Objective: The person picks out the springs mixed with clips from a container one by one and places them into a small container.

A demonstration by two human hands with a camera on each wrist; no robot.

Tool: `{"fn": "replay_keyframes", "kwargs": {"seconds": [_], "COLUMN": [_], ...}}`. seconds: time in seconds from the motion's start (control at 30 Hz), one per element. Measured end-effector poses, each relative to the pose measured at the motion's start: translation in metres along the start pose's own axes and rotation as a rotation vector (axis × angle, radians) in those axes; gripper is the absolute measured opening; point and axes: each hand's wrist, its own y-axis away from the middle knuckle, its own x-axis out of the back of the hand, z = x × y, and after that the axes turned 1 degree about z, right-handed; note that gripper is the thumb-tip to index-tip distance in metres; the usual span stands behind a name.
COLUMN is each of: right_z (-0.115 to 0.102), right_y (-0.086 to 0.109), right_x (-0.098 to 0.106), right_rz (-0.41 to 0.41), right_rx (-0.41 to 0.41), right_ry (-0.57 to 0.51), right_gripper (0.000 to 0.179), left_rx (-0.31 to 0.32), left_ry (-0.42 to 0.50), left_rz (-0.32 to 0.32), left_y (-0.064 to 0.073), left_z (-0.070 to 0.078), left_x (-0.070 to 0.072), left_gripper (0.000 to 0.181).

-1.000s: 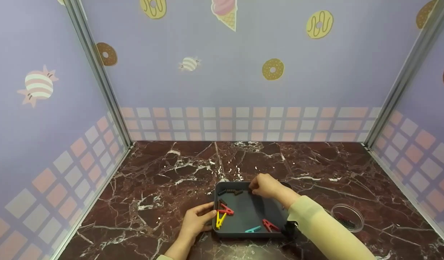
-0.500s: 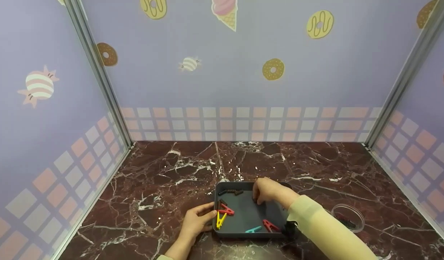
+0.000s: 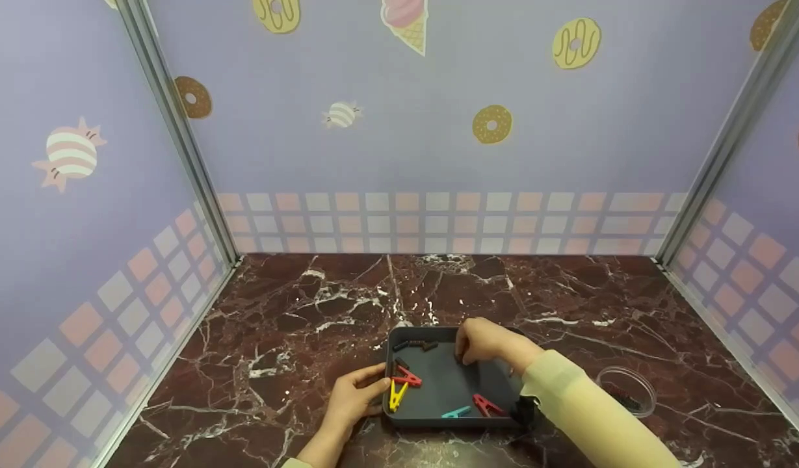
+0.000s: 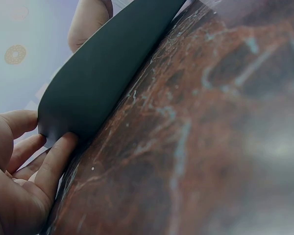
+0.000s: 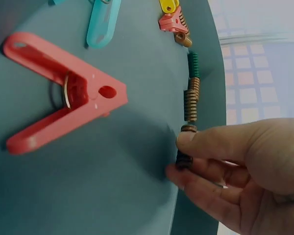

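My right hand [image 3: 484, 341] is inside the dark grey tray [image 3: 438, 390], near its far wall. Thumb and fingers pinch a dark brown coil spring [image 5: 185, 160], plainest in the right wrist view. Beside it along the wall lie a brown spring [image 5: 190, 105] and a green spring [image 5: 194, 64]. My left hand [image 3: 352, 398] grips the tray's left side, thumb at the rim and fingers against the outer wall. A red clothespin [image 3: 407, 377] and a yellow clothespin [image 3: 397, 396] lie just inside that wall.
Along the tray's near side lie a blue clothespin [image 3: 456, 412] and another red clothespin [image 3: 486, 405]. A round clear container [image 3: 651, 404] with small dark pieces stands right of the tray. Patterned panels [image 3: 373, 156] enclose the marbled table [image 3: 295, 364].
My right hand has shifted slightly right and nearer from the tray's far wall, then stays almost still. The left hand and the tray keep their places.
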Motion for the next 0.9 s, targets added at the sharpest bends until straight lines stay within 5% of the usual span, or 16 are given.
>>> {"fn": "replay_keyframes", "kwargs": {"seconds": [0.17, 0.9], "right_z": [0.003, 0.004], "right_y": [0.005, 0.055], "right_x": [0.004, 0.017], "right_rz": [0.018, 0.149], "right_rx": [0.048, 0.035], "right_ry": [-0.038, -0.411], "right_gripper": [0.011, 0.015], "left_rx": [0.008, 0.005], "left_ry": [0.022, 0.006], "left_rz": [0.001, 0.01], "left_y": [0.0, -0.001], "left_z": [0.0, -0.001], "left_x": [0.0, 0.0], "left_gripper": [0.054, 0.05]}}
